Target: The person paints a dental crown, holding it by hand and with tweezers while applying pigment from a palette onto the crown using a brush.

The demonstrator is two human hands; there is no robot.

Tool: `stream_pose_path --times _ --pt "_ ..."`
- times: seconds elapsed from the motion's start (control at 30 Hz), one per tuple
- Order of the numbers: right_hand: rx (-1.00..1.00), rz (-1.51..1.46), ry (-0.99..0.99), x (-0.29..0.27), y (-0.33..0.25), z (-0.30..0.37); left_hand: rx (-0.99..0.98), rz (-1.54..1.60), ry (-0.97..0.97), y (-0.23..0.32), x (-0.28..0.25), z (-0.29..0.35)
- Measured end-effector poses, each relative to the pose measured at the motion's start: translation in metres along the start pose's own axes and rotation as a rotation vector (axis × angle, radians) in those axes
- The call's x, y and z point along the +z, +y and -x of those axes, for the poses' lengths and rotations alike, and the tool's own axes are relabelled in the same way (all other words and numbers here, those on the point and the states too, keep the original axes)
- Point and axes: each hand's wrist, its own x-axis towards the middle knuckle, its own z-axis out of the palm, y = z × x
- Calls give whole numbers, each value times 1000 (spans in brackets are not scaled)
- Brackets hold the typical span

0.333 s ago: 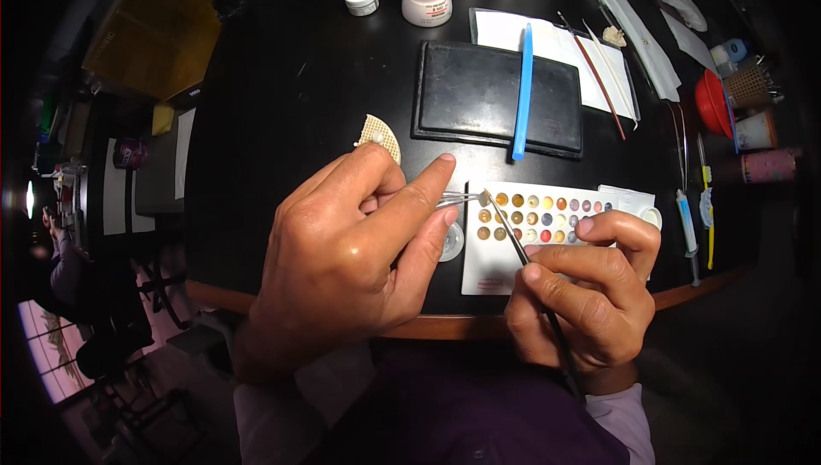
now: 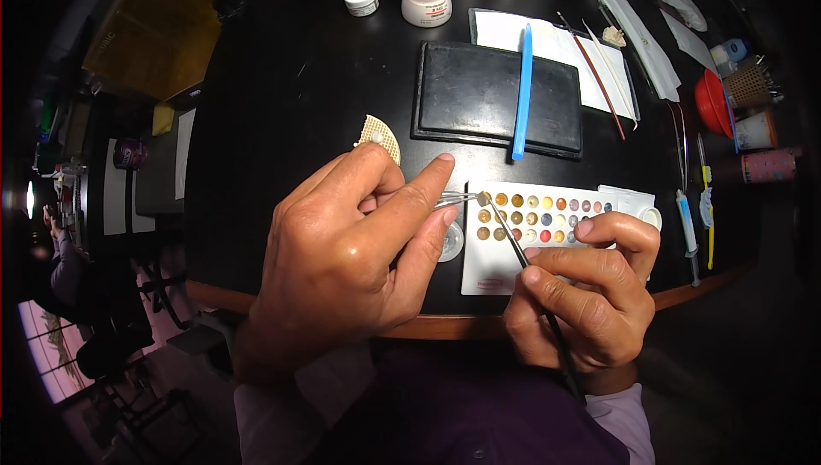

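- Black case (image 2: 466, 97) is lying beyond the palette (image 2: 487, 264), a blue stick (image 2: 523, 88) crossing it.
- Honeycomb tray (image 2: 385, 140) is sitting beyond and left of the palette, the left hand (image 2: 351, 242) hiding its near end.
- That hand is holding tweezers (image 2: 457, 198), a small piece (image 2: 484, 199) showing at their tips over the palette's far left corner.
- Right hand (image 2: 590, 294) is gripping a brush (image 2: 516, 247), blocking several palette wells (image 2: 532, 218).
- Clear dish (image 2: 452, 242) is partly showing left of the palette (whether brush and piece are touching, I cannot tell).

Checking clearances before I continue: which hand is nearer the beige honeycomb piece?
Left. The left hand covers part of the honeycomb piece; the right hand is farther right, at the white palette.
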Motion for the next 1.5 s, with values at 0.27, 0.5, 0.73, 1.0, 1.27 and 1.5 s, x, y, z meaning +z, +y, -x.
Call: stream_pose_path --times 0.27,0.5,0.73,1.0,1.27,1.5 --pt "-3 -6 -4 -1 0 1 2 2 -1 0 0 0" --pt "25 -16 -39 -3 -3 3 4 -10 2 0 0 0" --pt "-12 -14 -2 -3 -1 2 10 -22 6 0 -1 -1" --pt "-12 6 5 0 -1 1 7 -35 5 0 -2 0" --pt "-15 2 -13 -2 -1 1 9 -29 2 0 -1 0" --pt "-23 14 -1 -1 0 2 21 -41 0 -2 0 0"
